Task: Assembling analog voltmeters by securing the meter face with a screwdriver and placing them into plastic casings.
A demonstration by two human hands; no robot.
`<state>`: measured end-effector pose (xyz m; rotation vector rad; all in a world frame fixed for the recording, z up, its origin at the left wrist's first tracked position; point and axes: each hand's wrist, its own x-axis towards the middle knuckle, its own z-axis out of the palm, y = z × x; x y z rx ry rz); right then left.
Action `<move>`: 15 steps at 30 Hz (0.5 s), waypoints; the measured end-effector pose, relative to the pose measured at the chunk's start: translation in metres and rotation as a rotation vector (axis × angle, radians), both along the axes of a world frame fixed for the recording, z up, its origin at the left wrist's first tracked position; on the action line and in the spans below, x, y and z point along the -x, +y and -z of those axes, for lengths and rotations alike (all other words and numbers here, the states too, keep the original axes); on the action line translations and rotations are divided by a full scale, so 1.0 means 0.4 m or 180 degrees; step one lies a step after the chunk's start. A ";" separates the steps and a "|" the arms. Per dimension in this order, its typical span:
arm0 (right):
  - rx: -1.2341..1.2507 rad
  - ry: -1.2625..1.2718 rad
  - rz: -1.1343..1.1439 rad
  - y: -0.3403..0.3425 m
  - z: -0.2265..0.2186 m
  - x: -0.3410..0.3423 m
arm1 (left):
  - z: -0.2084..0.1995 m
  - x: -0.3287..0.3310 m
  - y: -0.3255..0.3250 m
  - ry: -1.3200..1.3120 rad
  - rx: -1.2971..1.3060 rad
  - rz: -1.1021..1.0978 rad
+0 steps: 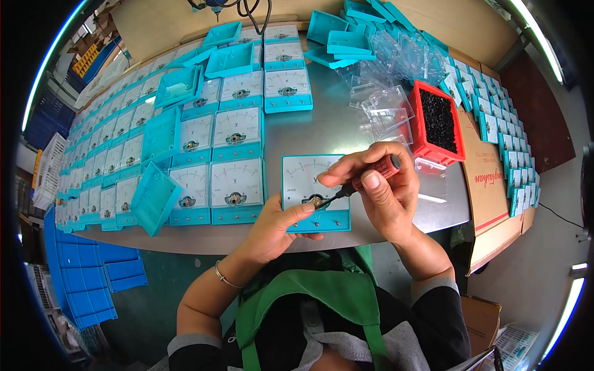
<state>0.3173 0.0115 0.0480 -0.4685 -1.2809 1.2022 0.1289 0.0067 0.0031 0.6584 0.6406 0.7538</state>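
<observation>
In front of me is a turquoise panel meter [300,176] with a white dial face and a row of small screws along its lower strip. My left hand [275,226] grips its lower left edge, the thumb lying near the metal movement at the dial's base. My right hand [390,191] is wrapped around a screwdriver [376,174] with a red and black handle. Its dark shaft slants down to the left, and the tip reaches the meter's movement by my left thumb. Whether the tip sits in a screw I cannot tell.
Rows of similar meters [237,179] fill the table's left, with turquoise covers [156,196] lying on some. Clear plastic covers [390,114] and turquoise cases [349,43] pile up at the back. A red basket [459,133] of small black parts stands right, beside cardboard [489,185] bearing more meters.
</observation>
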 end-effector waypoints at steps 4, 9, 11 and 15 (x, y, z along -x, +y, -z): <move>-0.0020 0.0023 0.0036 -0.002 0.009 -0.012 | 0.009 -0.007 0.002 0.0016 0.0010 0.0204; 0.0349 -0.0138 -0.0256 0.001 0.013 -0.059 | 0.010 -0.034 0.002 0.0465 -0.0481 0.0399; 0.1195 0.0448 -0.0384 0.018 0.017 -0.077 | 0.026 -0.029 -0.003 0.0921 -0.1398 0.0606; 0.1494 0.0849 -0.0284 0.009 0.070 -0.083 | 0.037 -0.045 -0.005 0.0909 -0.0939 0.0361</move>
